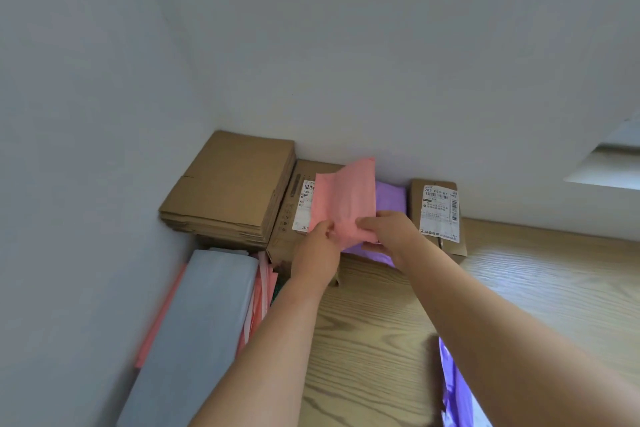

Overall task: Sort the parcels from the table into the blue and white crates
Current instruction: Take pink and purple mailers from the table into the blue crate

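**Both hands on the pink parcel**

Nearest to us, down at five o'clock, a purple bag [457, 388] pokes out from under the right forearm on the wooden table [381, 340]. Over at seven o'clock a grey bag [207, 322] lies lengthwise along the left wall. Pink bags [162, 315] peek out from under both its edges.

Both bare arms reach forward across the table. The left hand [317, 250] pinches the lower left corner of the pink parcel [346, 198]. The right hand [391, 232], at its three o'clock, has its fingers curled round the lower right edge. So the pink parcel is held up between the two hands, roughly upright, over the far part of the table.

Just behind it, at its three o'clock, a purple parcel [391, 199] lies partly hidden. A labelled box [287, 239] sits at the pink parcel's nine o'clock, behind the left hand. A second labelled box [438, 211] stands at the purple parcel's three o'clock, close to the back wall. In the far corner, at ten o'clock from the hands, sits a stack of flattened cardboard [232, 184]. Far off at two o'clock, a pale window ledge [606, 166] shows.
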Demonstrator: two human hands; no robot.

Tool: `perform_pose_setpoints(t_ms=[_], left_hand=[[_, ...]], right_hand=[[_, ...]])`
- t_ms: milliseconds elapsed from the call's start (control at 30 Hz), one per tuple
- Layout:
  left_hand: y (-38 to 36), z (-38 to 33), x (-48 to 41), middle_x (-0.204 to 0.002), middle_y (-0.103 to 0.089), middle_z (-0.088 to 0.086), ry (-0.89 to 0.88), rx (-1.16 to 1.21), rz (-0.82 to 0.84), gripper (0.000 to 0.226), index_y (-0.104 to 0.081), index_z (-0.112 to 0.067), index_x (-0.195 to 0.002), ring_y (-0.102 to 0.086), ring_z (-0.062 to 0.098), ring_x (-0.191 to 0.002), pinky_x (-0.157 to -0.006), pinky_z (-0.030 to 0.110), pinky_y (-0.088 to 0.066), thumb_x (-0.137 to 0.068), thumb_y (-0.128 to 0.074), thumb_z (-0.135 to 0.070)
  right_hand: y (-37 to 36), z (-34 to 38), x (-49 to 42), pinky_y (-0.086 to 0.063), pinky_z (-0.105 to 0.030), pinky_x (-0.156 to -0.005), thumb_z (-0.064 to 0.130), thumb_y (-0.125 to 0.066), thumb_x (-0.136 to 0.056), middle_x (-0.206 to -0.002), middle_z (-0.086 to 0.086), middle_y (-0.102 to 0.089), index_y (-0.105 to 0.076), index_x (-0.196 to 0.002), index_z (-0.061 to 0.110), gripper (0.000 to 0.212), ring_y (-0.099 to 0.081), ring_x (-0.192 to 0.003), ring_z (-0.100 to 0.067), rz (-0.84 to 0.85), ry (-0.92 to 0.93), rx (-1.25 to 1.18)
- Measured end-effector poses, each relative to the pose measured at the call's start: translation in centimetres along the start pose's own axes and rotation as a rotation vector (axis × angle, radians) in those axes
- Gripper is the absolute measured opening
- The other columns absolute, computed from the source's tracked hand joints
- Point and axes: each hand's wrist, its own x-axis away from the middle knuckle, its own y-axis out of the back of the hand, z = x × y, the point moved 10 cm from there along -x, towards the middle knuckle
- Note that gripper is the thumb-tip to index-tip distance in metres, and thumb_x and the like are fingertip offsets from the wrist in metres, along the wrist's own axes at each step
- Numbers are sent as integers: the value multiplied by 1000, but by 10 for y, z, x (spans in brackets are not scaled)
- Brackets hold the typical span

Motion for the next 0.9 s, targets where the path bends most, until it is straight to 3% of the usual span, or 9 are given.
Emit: perform_pose_setpoints(t_ms=[67, 167, 233, 300, 467, 567, 700, 800, 900], left_hand=[[3, -8, 8, -116, -61, 5, 4, 67, -35, 35, -54, -17, -133, -57, 24, -100, -82, 34, -45, -105, -35, -29], [6, -28, 25, -120, -59, 1, -12, 339, -74, 35, -52, -18, -132, -54, 18, -102, -85, 33, -47, -104, -41, -36], [2, -46, 33, -120, -57, -6, -36, 515, -35, 34, -49, -28, -132, -56, 15, -106, -87, 31, -51, -102, -45, -42], [-9, -64, 42, -123, -62, -5, -42, 662, 56, 34, -49, -37, -130, -64, 18, -108, -91, 41, -57, -99, -49, -50], [-44, -86, 77, -118, -70, 1, 42, 844, 196, 41, -58, -33, -125, -68, 25, -107, -95, 51, -55, -91, -61, -56], [-67, -94, 99, -115, -72, 7, 82, 966, 272, 30, -62, -28, -117, -71, 30, -104, -94, 58, -53, -93, -63, -45], [-88, -100, 123, -112, -74, 7, 84, 992, 317, 33, -62, -19, -126, -72, 30, -103, -91, 49, -57, -96, -61, -34], [-99, -103, 135, -107, -76, 10, 89, 993, 336, 30, -66, -14, -122, -72, 28, -100, -88, 41, -57, -97, -59, -28], [-102, -103, 139, -94, -78, 5, 96, 957, 335, 21, -68, -15, -111, -73, 18, -80, -71, 32, -58, -96, -62, -28]], right_hand=[[-1, 3, 12, -60, -37, -76, 2, -62, -91, -115, -20, -65, -61, -111, 3, 20, -66, -99, -31, 41, 21, -58], [6, 10, 34, -58, -30, -60, -2, -62, -89, -107, -17, -67, -61, -113, 6, 25, -66, -84, -27, 88, 87, -112], [15, 16, 48, -61, -38, -75, 2, -66, -87, -111, -14, -69, -62, -116, 11, 31, -69, -91, -29, 107, 159, -75], [26, 22, 67, -56, -43, -93, 12, -69, -87, -111, -8, -72, -63, -119, 19, 33, -70, -99, -26, 139, 243, -22], [69, 22, 111, -42, -32, -106, 36, -56, -96, -117, 12, -71, -75, -107, 36, 22, -60, -118, -8, 129, 313, -5], [100, 17, 134, -44, -22, -91, 28, -56, -95, -112, 14, -72, -79, -99, 28, 23, -61, -111, -3, 72, 332, -15], [140, 5, 154, -43, -4, -66, 18, -65, -91, -104, 6, -74, -81, -86, 21, 17, -64, -92, 5, -45, 399, -67], [172, -6, 159, -46, -12, -73, 18, -70, -89, -108, 0, -71, -74, -100, 19, 12, -64, -98, -3, -202, 440, -79], [188, -18, 156, -49, -24, -86, 19, -74, -87, -118, 1, -65, -60, -124, 17, 39, -61, -112, -13, -219, 420, -123]])
